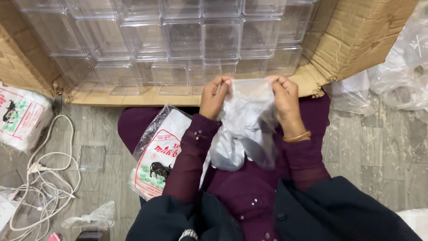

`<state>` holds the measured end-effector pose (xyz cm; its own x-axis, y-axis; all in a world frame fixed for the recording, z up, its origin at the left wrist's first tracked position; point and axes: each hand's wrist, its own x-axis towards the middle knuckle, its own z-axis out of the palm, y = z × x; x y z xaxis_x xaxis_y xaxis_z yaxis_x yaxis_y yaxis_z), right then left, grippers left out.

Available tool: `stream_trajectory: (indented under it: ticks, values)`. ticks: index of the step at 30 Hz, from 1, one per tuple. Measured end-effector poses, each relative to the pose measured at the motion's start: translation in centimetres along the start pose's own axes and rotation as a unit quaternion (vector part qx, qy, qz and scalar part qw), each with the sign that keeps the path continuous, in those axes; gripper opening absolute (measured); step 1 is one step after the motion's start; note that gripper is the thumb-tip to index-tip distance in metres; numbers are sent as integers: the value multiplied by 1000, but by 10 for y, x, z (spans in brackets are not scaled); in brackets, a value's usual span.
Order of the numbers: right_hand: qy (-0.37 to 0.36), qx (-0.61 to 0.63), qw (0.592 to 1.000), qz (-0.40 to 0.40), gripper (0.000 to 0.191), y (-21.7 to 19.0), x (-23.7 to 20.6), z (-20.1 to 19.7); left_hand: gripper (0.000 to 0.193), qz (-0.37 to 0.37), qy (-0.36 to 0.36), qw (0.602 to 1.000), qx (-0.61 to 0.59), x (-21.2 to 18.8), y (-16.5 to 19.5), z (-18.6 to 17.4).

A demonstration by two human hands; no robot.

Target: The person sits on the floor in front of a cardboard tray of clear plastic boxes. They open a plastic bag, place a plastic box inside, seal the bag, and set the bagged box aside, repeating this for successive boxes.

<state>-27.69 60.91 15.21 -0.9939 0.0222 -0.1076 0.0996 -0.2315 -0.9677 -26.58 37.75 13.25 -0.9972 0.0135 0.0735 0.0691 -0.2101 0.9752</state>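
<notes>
Plastic bag (247,125) hangs lengthwise toward the lap, both hands' fingers (223,85) pinching its top.

Clear plastic boxes (178,40) fill a cardboard carton (356,40); white cables (49,178) lie left.

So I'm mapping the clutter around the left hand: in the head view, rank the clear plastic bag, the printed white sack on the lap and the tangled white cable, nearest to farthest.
1. Clear plastic bag, pinched by the left hand.
2. Printed white sack, lower left on the lap.
3. Tangled white cable, far left on the floor.
</notes>
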Motion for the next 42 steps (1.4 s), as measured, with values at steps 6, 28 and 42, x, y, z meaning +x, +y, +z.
stream_trajectory:
  ticks: [6, 28, 42]
  values:
    - [-20, -337, 940, -48, 18, 34, -7, -22, 20, -22, 63, 923, 379, -14, -6, 3]
    - [412, 219, 873, -144, 60, -12, -23, -309, 32, -89, -164, 981, 46, -8, -18, 45]
    - [-26, -188, 981, -37, 42, -25, -46, -55, 47, -128, -144, 979, -73, -14, 7, 40]
